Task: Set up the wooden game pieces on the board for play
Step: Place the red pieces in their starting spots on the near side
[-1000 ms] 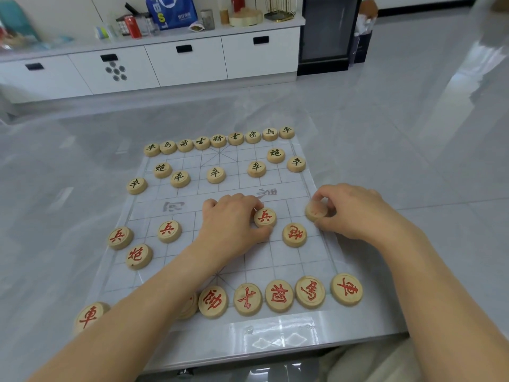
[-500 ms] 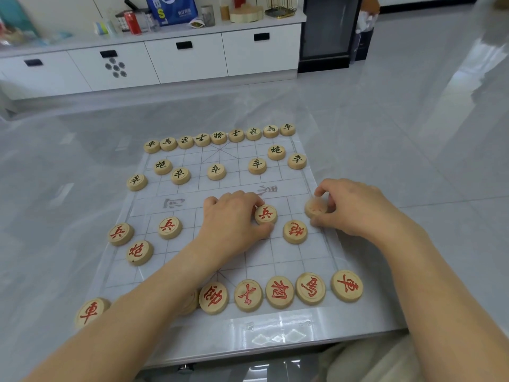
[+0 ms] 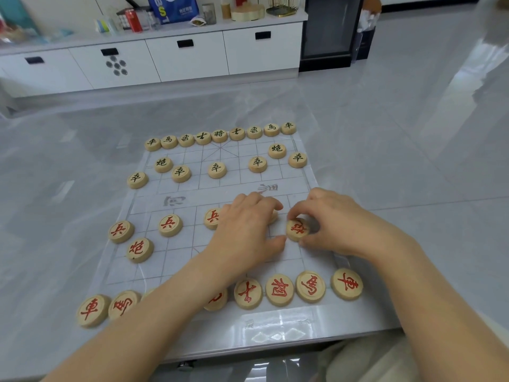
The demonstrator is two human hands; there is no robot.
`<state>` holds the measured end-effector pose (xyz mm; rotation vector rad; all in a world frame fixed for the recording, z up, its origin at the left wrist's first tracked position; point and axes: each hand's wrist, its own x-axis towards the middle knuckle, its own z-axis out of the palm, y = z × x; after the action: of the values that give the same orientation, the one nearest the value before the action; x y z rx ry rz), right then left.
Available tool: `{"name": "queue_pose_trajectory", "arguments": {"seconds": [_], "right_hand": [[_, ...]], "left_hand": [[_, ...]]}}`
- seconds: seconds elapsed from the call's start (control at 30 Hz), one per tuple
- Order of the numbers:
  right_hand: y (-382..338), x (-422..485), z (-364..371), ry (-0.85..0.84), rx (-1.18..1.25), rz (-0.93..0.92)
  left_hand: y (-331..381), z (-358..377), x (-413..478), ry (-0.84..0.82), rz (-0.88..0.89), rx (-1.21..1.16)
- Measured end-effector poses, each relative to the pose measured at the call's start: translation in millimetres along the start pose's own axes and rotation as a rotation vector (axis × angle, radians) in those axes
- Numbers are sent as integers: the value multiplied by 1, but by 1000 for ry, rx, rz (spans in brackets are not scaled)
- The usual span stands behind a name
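Observation:
A translucent grid board point(image 3: 209, 194) lies on the grey table. Black-lettered wooden pieces fill its far row point(image 3: 219, 135), with more in the rows just behind it. Red-lettered pieces line the near row point(image 3: 279, 289). Red soldiers point(image 3: 170, 224) and a red cannon point(image 3: 139, 249) sit to the left. My left hand point(image 3: 245, 235) lies palm down mid-board, with its fingers curled over a piece point(image 3: 274, 216) of which only the edge shows. My right hand point(image 3: 341, 224) pinches another red cannon piece point(image 3: 297, 229) between thumb and fingers, right beside my left thumb.
Two red pieces point(image 3: 92, 310) sit off the board's near left corner. The table's front edge point(image 3: 275, 351) runs just below the board. Across the floor stand white drawers point(image 3: 187, 59) with cans and a blue bag on top, beside a dark cabinet point(image 3: 327, 31).
My right hand left the blank-faced piece at the board's right edge and came down onto the red cannon piece. My left hand slid right, uncovering a red soldier.

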<state>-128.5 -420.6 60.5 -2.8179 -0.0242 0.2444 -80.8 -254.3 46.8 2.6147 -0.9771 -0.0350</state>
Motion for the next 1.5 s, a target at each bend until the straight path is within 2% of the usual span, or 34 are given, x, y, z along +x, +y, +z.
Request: {"name": "queue_pose_trajectory", "arguments": {"seconds": [0.1, 0.33, 0.93, 1.33, 1.5], "right_hand": [[-4, -2, -5, 21, -82, 41], [-3, -8, -4, -20, -42, -5], [-7, -6, -2, 16, -78, 37], [-4, -6, 0, 10, -53, 56], [-4, -10, -4, 73, 133, 78]], "left_hand": [[-2, -2, -4, -19, -5, -12], [-3, -3, -8, -27, -10, -26], [-19, -8, -24, -68, -74, 21], [-55, -36, -63, 70, -203, -154], [-92, -58, -104, 186, -348, -203]]}}
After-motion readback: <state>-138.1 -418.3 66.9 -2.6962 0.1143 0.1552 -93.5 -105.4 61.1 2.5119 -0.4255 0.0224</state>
